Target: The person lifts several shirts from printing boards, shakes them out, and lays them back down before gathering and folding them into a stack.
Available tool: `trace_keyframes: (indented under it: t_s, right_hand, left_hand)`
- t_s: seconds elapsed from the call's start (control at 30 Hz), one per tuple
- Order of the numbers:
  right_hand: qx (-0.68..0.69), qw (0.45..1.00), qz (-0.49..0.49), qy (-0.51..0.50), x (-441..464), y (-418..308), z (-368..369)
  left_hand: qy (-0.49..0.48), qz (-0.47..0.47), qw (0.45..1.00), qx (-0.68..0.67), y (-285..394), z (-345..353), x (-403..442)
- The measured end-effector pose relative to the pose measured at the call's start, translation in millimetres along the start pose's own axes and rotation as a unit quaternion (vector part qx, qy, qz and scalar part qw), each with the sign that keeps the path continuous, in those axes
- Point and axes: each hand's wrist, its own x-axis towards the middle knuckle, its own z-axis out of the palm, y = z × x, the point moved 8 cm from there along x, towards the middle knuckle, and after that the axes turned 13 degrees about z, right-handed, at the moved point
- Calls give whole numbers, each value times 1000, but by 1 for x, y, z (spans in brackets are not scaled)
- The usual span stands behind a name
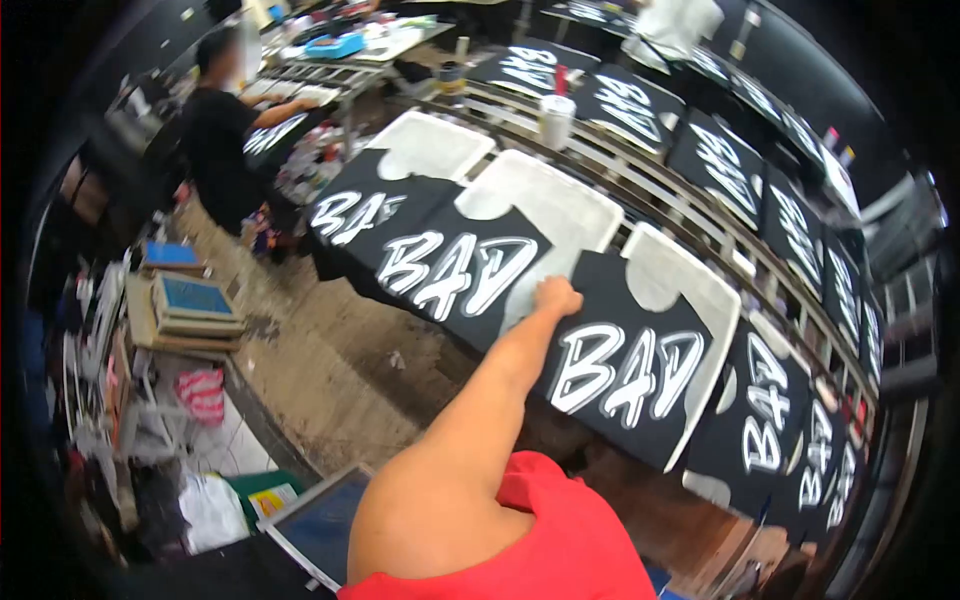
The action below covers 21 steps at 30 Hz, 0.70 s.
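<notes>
My left hand [557, 297] reaches out over the row of printed fabric. Its fingers are closed at the left edge of a black shirt piece [612, 290] that bears large white "BAD" lettering. This piece lies on a pale board [690, 270]. Left of my hand, a second black "BAD" piece [480, 222] lies on another pale board [550, 190], part of whose surface is bare beside my fingers. A third printed piece [350, 190] is farther left. More printed black pieces [745, 425] continue to the right. My right hand is out of view.
A person in black [215, 130] works at the upper left. A white container [556, 122] stands on the rail behind the boards. Further printed pieces [715, 160] lie beyond it. Framed screens [195, 297] are stacked at the left, and another screen [325, 520] is near my body.
</notes>
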Motion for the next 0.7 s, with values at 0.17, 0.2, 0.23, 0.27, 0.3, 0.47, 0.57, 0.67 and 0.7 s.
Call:
trace_keyframes:
  t_s: [0.17,0.2,0.23,0.27,0.3,0.47,0.57,0.67,0.7]
  right_hand:
    - [7,1000,15,7,1,-23,4]
    - [9,1000,15,9,0,-28,5]
    - [11,1000,17,10,-1,-30,5]
    - [13,1000,16,12,-2,-33,4]
    - [15,1000,17,14,-3,-35,2]
    - [25,999,15,19,-6,-43,0]
    - [35,999,14,19,-7,-45,0]
    - [48,999,12,22,-8,-46,-4]
    - [51,998,12,22,-9,-45,-5]
  left_hand:
    - [-11,-1,991,-136,-22,30,37]
    - [-2,-3,988,-156,-27,36,44]
    - [5,-4,984,-176,-31,44,49]
    - [5,-5,983,-182,-32,44,51]
    - [27,-10,974,-223,-37,40,55]
    - [115,-12,948,-295,-39,11,65]
    - [184,20,919,-348,-37,0,72]
    - [233,34,888,-394,-38,-12,74]
    - [259,37,877,-404,-42,-17,74]
